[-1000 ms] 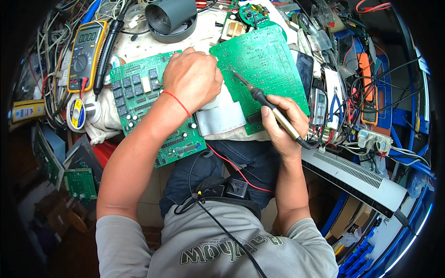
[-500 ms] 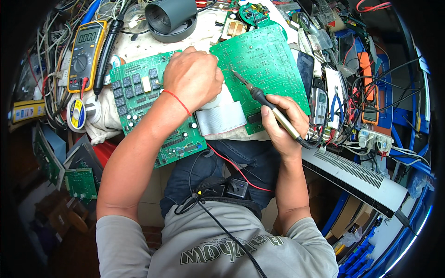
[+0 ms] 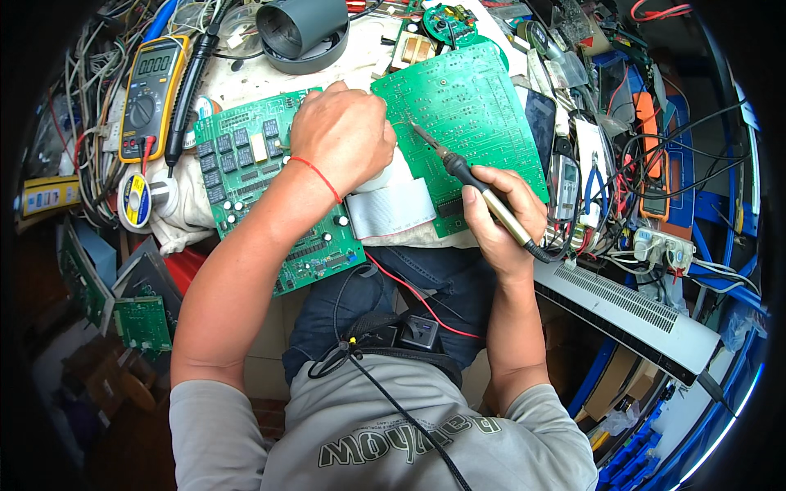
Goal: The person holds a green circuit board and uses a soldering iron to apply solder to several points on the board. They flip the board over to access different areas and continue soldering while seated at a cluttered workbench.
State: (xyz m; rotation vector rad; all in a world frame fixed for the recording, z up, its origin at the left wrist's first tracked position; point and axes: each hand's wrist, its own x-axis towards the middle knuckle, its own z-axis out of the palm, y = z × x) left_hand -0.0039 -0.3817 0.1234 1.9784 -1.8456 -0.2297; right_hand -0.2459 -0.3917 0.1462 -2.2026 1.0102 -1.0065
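The grey shirt (image 3: pixel 344 409) bears printed lettering, and the yellow multimeter (image 3: pixel 142 112) displays digits. The right hand (image 3: pixel 503 214) grips a soldering iron (image 3: pixel 455 167), its tip over the right green board (image 3: pixel 471 102) on the worktop (image 3: pixel 233 88). The left hand (image 3: pixel 342 131) is curled above the relay board (image 3: pixel 246 176); its fingers' hold I cannot tell.

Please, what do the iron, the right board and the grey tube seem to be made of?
Iron: mostly metal, judging by the shiny gold-toned handle; its matte black collar could be plastic or rubber.
Right board: probably rigid laminate with glossy green coating, given its sheen and small pale dots.
Grey tube: likely satin plastic, from its even colour and soft highlights; painted metal is possible.
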